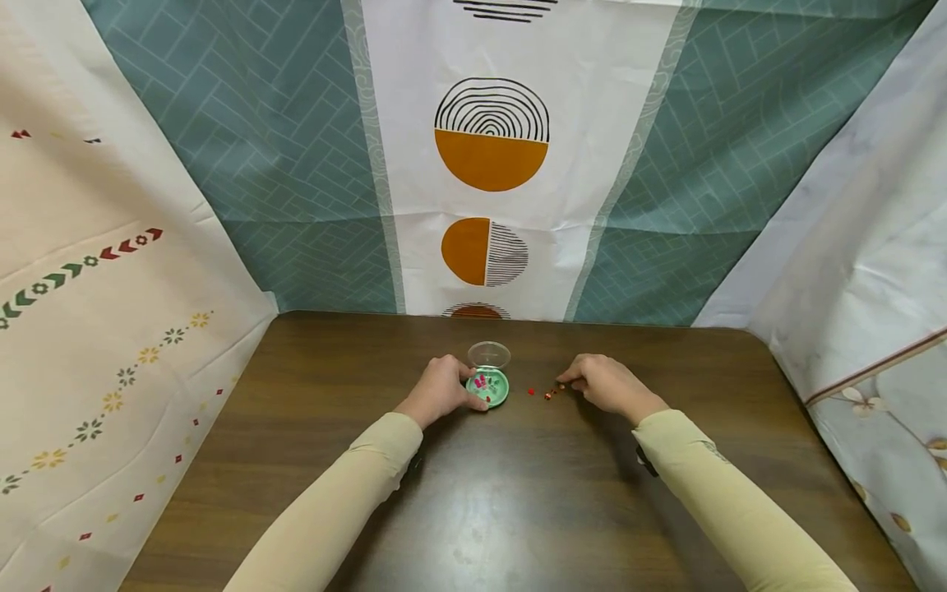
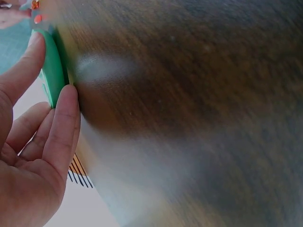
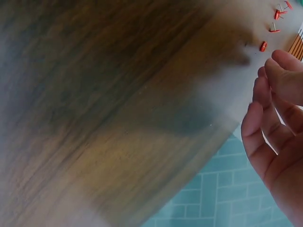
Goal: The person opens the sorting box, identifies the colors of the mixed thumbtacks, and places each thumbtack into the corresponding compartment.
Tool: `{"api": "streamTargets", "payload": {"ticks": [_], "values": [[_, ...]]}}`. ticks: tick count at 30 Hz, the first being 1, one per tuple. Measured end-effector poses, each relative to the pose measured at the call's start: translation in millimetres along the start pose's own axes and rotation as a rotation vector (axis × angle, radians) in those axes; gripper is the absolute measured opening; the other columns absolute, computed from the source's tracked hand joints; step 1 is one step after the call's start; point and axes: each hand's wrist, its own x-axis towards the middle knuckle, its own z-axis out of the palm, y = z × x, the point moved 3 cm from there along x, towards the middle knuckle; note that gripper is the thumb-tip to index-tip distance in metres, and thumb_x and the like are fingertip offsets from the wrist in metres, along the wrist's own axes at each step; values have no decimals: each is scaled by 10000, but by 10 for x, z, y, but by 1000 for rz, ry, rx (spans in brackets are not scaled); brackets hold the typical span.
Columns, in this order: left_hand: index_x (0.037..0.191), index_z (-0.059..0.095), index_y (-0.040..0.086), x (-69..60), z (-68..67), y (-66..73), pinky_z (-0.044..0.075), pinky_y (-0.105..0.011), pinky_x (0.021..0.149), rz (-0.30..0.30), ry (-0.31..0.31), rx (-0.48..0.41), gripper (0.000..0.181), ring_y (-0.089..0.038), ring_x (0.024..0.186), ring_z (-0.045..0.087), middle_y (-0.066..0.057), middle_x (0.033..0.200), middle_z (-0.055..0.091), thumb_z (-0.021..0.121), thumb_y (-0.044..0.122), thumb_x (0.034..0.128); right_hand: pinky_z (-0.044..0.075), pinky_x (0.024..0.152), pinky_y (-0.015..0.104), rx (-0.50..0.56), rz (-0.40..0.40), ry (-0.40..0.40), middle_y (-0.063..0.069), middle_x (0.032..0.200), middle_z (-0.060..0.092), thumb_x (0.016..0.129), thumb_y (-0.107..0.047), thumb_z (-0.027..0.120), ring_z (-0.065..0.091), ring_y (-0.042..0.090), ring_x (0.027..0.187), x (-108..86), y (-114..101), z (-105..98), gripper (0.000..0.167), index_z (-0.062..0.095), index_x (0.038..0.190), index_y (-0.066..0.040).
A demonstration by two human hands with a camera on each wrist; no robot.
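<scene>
My left hand [image 1: 442,386] grips the near-left rim of a small round green case [image 1: 501,398], thumb on the near side and fingers behind. The case's clear lid [image 1: 489,355] is hinged up at the back, and several pink and red pieces lie inside. To the right of the case, my right hand [image 1: 608,385] reaches down beside several orange-red thumbtacks [image 1: 548,396]. In the right wrist view its thumb and fingers are loosely bent close to one thumbtack [image 3: 263,46], with nothing visible between them. A lone red thumbtack [image 1: 531,392] lies nearer the case.
Everything lies on a dark brown wooden table [image 1: 473,510]. A patterned cloth [image 1: 311,164] hangs behind the far edge. Pale cloths hang along the left [image 1: 111,345] and right [image 1: 851,271] sides.
</scene>
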Motion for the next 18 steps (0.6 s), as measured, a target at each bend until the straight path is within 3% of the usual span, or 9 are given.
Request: {"api": "streamTargets", "payload": {"ticks": [13, 18], "values": [[1057, 734, 141, 25, 18, -10, 490, -262, 770, -2, -10, 3, 549, -130, 847, 575, 25, 993, 725, 888, 351, 573, 525, 834, 385, 54, 72, -73, -48, 1048, 705, 837, -104, 688, 641, 196, 1024, 1, -12, 37, 228, 738, 1036, -204], [1054, 736, 144, 18, 15, -6, 494, -294, 842, -10, 0, 9, 551, -154, 933, 601, 6, 1041, 717, 892, 343, 565, 514, 856, 399, 43, 81, -72, -26, 1039, 708, 840, -132, 689, 642, 210, 1021, -10, 7, 55, 183, 742, 1008, -181]]}}
